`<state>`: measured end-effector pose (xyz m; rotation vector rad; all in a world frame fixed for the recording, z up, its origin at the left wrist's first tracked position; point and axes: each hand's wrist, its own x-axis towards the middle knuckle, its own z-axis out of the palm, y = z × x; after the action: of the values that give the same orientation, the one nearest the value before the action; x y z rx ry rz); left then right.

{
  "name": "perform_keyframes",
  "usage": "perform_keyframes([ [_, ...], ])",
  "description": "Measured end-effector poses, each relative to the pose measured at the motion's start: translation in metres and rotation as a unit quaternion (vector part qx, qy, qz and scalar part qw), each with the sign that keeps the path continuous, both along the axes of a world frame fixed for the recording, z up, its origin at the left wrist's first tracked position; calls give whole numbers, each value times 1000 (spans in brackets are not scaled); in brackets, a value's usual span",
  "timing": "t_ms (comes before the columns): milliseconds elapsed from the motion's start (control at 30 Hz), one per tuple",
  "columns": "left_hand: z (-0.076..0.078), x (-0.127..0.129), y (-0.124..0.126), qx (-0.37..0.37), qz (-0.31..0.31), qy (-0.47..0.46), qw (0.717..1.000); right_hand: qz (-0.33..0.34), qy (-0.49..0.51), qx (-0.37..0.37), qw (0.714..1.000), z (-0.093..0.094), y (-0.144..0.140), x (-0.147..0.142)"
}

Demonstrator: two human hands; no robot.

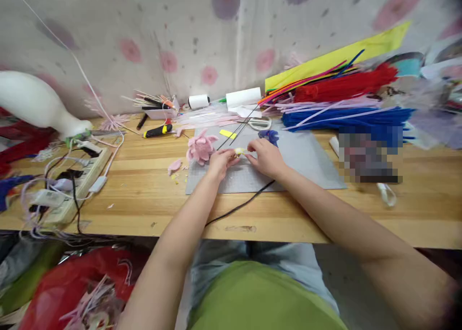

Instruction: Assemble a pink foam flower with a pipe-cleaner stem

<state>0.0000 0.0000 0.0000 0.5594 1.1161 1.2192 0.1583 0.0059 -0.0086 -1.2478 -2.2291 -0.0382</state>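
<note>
My left hand is closed in a pinch on a small pale yellow piece, too blurred to tell its exact kind. From the other side my right hand comes close to it, thumb and fingers curled together at its right end; what they grip there is too small to make out. Both hands are over a grey cutting mat. A pink fuzzy flower lies by my left hand, and a dark blue flower just behind my right. Behind the hands are a flat yellow strip and thin dark wires.
White-handled scissors and a yellow-black cutter lie toward the back. Blue pipe cleaners and red ones are heaped back right. A power strip with tangled cords is left. A black cord crosses the front.
</note>
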Motion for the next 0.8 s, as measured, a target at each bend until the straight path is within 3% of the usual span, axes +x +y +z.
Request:
perform_keyframes([
  [267, -5, -9, -3, -6, -15, -7, 1000, 0, -6, 57, 998, -18, 3, -12],
  [533, -8, -4, -10, 33, 24, 10, 999, -6, 14, 59, 998, -21, 0, -11],
  [800, -12, -3, -10, 55, 15, 24, 998, 7, -1, 104, 995, -17, 0, -12],
])
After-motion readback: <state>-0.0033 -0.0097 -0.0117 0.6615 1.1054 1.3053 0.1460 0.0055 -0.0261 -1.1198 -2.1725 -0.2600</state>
